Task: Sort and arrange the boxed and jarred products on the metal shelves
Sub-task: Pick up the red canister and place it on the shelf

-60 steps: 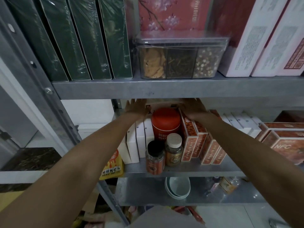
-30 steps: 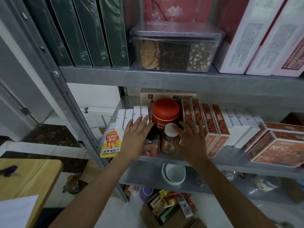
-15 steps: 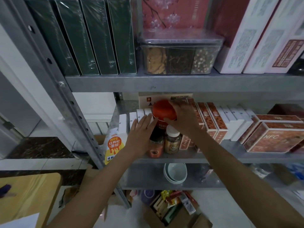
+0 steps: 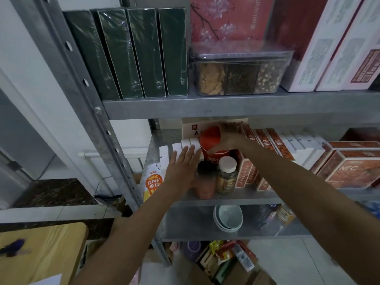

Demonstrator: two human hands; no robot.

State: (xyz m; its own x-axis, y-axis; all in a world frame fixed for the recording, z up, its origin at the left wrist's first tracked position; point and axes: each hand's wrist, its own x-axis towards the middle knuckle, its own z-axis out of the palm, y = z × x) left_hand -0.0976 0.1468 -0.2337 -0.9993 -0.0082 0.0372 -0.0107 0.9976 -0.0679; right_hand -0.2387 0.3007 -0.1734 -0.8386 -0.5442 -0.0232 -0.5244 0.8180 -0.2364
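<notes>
on the middle metal shelf (image 4: 246, 197), the right hand (image 4: 229, 140) curls its fingers over the top of the red canister (image 4: 214, 159) and grips it; the canister looks tilted, not upright. at its 9 o'clock stands a row of white boxes (image 4: 186, 144), and the left hand (image 4: 181, 171) lies flat against them, fingers straight and together, holding nothing. at the canister's 6 o'clock two jars stand side by side: a black-lidded jar (image 4: 205, 182) and a white-lidded jar (image 4: 227, 177) (the left palm is just beside the black-lidded one). red patterned boxes (image 4: 274, 142) fill the row at 3 o'clock. an orange pouch (image 4: 153, 183) leans at the shelf's left end, at 8 o'clock of the left hand.
</notes>
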